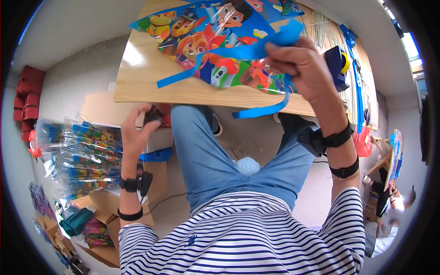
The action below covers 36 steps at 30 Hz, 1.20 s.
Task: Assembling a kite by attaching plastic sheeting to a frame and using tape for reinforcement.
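Over the tabletop, blue ribbon slants leftward from the right hand.

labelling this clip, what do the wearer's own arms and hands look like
Left hand and right hand are ungloved. Each forearm wears two black straps, the one nearer the hand carrying a boxy black device. The short sleeves are white with dark navy stripes.
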{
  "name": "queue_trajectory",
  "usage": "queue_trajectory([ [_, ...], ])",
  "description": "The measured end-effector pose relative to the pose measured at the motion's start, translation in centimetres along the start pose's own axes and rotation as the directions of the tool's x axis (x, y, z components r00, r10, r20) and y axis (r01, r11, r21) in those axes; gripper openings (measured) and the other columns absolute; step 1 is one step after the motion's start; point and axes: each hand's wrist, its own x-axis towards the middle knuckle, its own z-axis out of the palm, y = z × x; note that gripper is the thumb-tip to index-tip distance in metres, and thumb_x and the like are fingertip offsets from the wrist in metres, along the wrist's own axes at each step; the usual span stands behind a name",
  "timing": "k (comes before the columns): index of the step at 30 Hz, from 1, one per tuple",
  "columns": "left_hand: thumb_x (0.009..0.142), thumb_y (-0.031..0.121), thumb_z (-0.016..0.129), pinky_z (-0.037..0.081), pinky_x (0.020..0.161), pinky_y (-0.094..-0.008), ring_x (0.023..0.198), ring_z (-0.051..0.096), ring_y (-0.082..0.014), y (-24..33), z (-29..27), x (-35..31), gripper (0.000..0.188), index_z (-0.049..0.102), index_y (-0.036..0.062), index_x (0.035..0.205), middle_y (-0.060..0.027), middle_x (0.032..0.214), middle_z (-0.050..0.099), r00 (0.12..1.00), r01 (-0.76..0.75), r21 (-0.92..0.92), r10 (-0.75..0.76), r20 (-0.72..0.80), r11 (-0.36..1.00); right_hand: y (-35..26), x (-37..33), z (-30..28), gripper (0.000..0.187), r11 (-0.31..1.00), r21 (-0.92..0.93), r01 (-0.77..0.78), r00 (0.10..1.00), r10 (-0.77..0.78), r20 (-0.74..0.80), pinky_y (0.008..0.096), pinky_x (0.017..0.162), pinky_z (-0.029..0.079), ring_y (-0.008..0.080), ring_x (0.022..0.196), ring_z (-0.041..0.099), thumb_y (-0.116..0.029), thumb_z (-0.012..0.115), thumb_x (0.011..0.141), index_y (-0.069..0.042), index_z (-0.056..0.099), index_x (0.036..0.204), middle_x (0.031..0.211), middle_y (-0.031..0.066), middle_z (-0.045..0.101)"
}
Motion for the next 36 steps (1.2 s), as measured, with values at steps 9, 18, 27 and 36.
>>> queue_trajectory([
  [9,0.088,0.001,0.064,0.044,0.054,-0.0201,0.062,0.055,-0.0032,15.7,10.6,13.8,0.015,0.064,0.0011,0.102,-0.0027,0.088,0.066,0.777,0.004,-0.467,0.291,0.558,0.884,-0.9,2.5,-4.0,0.015,0.998,-0.060,0.029,0.978,-0.016,0.208,0.0254,0.050,0.040,0.0099,0.056,0.057,-0.011,0.074,0.084,0.002,0.067,0.082,0.071,0.0062,0.064],
  [18,0.086,0.000,0.059,0.044,0.054,-0.0208,0.056,0.059,-0.0068,17.7,18.7,25.4,0.010,0.066,0.0039,0.092,-0.0021,0.074,0.067,0.862,-0.141,-0.279,0.257,0.438,0.950,5.5,4.2,-15.4,0.017,0.994,-0.061,-0.091,0.982,0.079,-0.172,0.0228,0.056,0.037,0.0067,0.063,0.045,-0.018,0.065,0.092,-0.002,0.062,0.092,0.079,0.0021,0.060],
  [27,0.081,0.002,0.060,0.052,0.073,-0.0281,0.081,0.067,-0.0150,19.1,16.9,42.4,0.029,0.065,0.0013,0.109,-0.0098,0.092,0.070,0.868,-0.469,0.062,0.446,0.218,0.881,9.3,3.9,-18.9,0.018,0.974,0.197,-0.115,0.976,0.147,-0.159,0.0210,0.055,0.043,0.0072,0.060,0.053,-0.013,0.053,0.098,0.001,0.063,0.093,0.080,0.0069,0.065],
  [36,0.081,0.021,0.070,0.041,0.103,-0.0434,0.124,0.049,-0.0402,7.0,20.9,28.0,0.051,0.056,0.0022,0.126,-0.0228,0.133,0.053,0.827,-0.561,0.437,0.467,0.311,0.703,11.8,-1.7,-22.1,0.019,0.966,0.242,-0.089,0.907,0.179,-0.382,0.0229,0.054,0.045,0.0065,0.049,0.047,-0.015,0.056,0.099,0.003,0.063,0.097,0.069,0.0076,0.064],
])
